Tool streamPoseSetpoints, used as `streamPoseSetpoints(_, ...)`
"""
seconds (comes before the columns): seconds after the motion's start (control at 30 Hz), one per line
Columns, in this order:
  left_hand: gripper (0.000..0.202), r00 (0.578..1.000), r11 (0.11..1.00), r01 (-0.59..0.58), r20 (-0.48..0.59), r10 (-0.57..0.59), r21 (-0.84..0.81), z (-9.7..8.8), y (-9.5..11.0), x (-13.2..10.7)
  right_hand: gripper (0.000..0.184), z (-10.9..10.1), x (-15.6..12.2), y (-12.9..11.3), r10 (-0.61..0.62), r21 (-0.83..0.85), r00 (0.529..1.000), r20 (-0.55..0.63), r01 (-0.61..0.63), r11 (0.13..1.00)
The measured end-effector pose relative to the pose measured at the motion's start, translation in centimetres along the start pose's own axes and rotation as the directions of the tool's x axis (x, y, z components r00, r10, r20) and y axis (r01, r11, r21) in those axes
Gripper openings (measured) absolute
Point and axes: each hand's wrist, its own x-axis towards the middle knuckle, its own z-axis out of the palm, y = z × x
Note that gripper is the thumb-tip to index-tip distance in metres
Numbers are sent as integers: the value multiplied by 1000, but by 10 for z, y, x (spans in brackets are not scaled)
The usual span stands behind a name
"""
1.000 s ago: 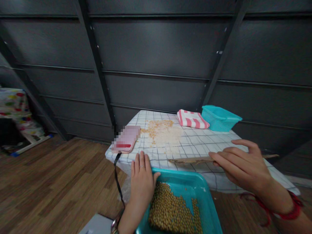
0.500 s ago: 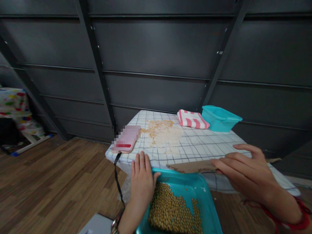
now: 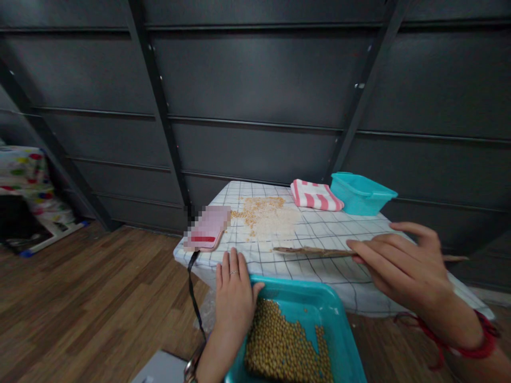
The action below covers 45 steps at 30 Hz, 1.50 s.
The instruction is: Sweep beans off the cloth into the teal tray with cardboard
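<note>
Any wording on the pink case (image 3: 214, 221), at nine o'clock from the grains (image 3: 275, 218), is obscured by pixelation, and its red patch (image 3: 202, 239) cannot be read. The tray (image 3: 348, 330), at six o'clock from the grains, is cut off by the lower border, as is a grey box (image 3: 164, 367) at seven. The strip (image 3: 313, 251) is seen almost edge-on at about five o'clock, brown, thin and ragged along its edge; its middle is hidden by the right hand (image 3: 407, 263), in which it is pinched, one finger lifted clear. Whether the worktop (image 3: 343, 239) is touched by the strip cannot be told. The left hand (image 3: 235, 300) is laid flat, thumb spread from the fingers, beside the tray's rim. The tray is partly filled with round, yellow-brown beans (image 3: 283, 346), some blue floor being left bare. Yellow and whitish grains are scattered on the checked cloth (image 3: 239, 190). A striped towel (image 3: 316, 196) is placed at two o'clock, just beside a turquoise tub (image 3: 363, 205).
</note>
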Motion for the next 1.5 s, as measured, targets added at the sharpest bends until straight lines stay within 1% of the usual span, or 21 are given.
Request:
streamPoseSetpoints(0.07, 66, 1000, 1000, 1, 11, -1, 9, -2, 1, -1, 14, 9, 0, 0, 1, -18, 1000, -10, -1, 1000)
streamPoseSetpoints(0.17, 65, 1000, 1000, 9, 12, -9, -2, -3, 3, -1, 16, 18, 2, -2, 0, 5, 1000, -5, 0, 1000)
streamPoseSetpoints(0.33, 65, 1000, 999, 20, -1, -20, -35, -2, 4, -1, 15, 23, 5, -6, -23, 30, 1000, 2, 23, 999)
streamPoseSetpoints(0.57, 65, 999, 999, 35, 2, -35, -35, 0, 4, -2, 15, 19, 9, -6, -69, 56, 997, 20, 68, 996)
streamPoseSetpoints(0.77, 66, 1000, 998, 30, -3, -30, -52, 0, 4, -2, 15, 20, 12, -5, -52, 19, 998, 24, 52, 998)
streamPoseSetpoints(0.93, 64, 999, 998, 41, 23, -40, -36, -2, 5, -1, 15, 20, 13, -6, -89, 40, 995, 37, 87, 995)
streamPoseSetpoints(1.07, 64, 998, 998, 46, 33, -45, -38, -4, 6, 1, 14, 16, 12, -8, -104, 46, 993, 64, 101, 994)
streamPoseSetpoints(1.23, 63, 1000, 1000, 25, 1, -25, -16, -5, 4, 0, 13, 10, 12, -11, -103, 48, 992, 76, 99, 994)
streamPoseSetpoints(1.5, 60, 999, 998, 35, 36, -33, -48, -6, 3, 0, 20, 1, 13, -12, -92, 71, 990, 112, 84, 994)
